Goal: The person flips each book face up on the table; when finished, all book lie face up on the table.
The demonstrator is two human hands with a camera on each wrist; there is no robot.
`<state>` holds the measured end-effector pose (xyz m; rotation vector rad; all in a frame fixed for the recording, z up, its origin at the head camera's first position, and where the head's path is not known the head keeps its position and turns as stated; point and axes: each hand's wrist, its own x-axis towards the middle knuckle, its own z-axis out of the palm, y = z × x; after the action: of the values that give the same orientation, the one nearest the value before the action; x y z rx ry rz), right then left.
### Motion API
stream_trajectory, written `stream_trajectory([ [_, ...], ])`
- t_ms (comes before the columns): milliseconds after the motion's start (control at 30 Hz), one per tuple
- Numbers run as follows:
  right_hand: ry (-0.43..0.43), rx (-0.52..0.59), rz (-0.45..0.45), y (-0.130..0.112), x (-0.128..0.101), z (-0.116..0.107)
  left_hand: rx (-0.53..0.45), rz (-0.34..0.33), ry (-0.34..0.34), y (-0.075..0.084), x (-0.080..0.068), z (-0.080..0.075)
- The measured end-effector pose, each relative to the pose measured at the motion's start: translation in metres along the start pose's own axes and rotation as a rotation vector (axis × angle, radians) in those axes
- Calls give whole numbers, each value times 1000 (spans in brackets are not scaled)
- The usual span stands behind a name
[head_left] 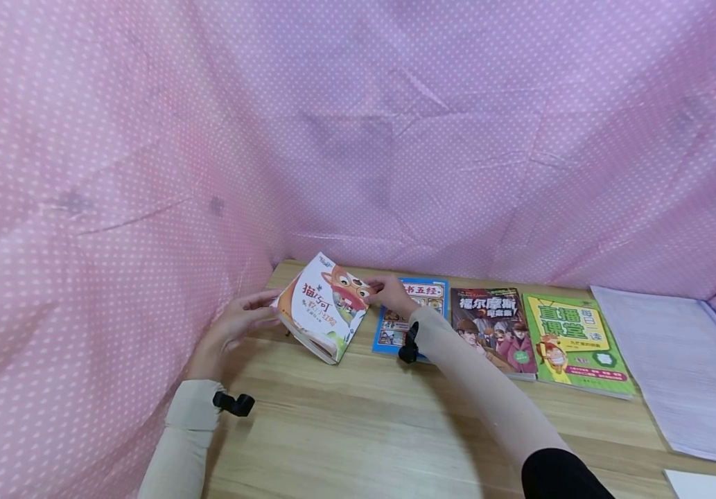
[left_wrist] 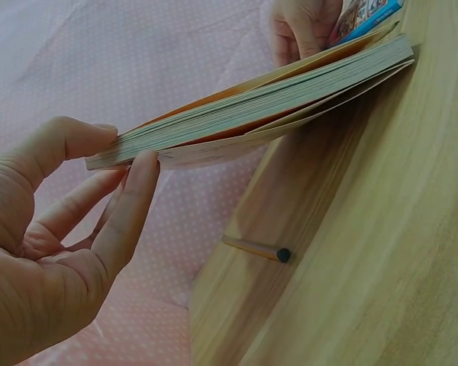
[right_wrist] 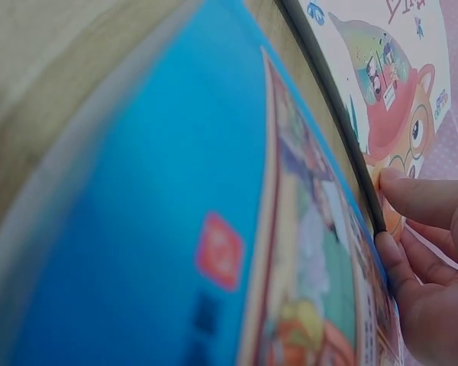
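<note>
Lighting was soft and even, filtered pink through the dotted curtain [head_left: 358,125] all around, so nothing was really dim and there was no glare. Shadows on the tabletop [head_left: 358,430] were faint, just a soft smudge under the right sleeve [head_left: 482,388]. The head view was bent at the edges (classic wide-angle warp) and a bit soft overall. The left wrist view was decently sharp on the book's page edges [left_wrist: 252,107], though the nearest fingers [left_wrist: 130,206] went mushy. The right wrist view was worst: the blue cover [right_wrist: 153,229] was a huge blur up close.
</note>
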<state>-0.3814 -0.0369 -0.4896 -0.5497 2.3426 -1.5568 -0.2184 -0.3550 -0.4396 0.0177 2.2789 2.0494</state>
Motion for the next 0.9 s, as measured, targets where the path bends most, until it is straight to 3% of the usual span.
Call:
stream_trajectory([
  [433, -11, -27, 0, -3, -3, -3, 84, 26, 27, -7, 3, 0],
  [700, -74, -31, -23, -6, -5, -9, 150, 91, 47, -8, 4, 2],
  [800, -102, -41, -39, -6, -5, -12, 165, 83, 68, -8, 4, 3],
  [900, -120, -48, -43, -3, -4, -14, 191, 36, 101, -8, 4, 4],
])
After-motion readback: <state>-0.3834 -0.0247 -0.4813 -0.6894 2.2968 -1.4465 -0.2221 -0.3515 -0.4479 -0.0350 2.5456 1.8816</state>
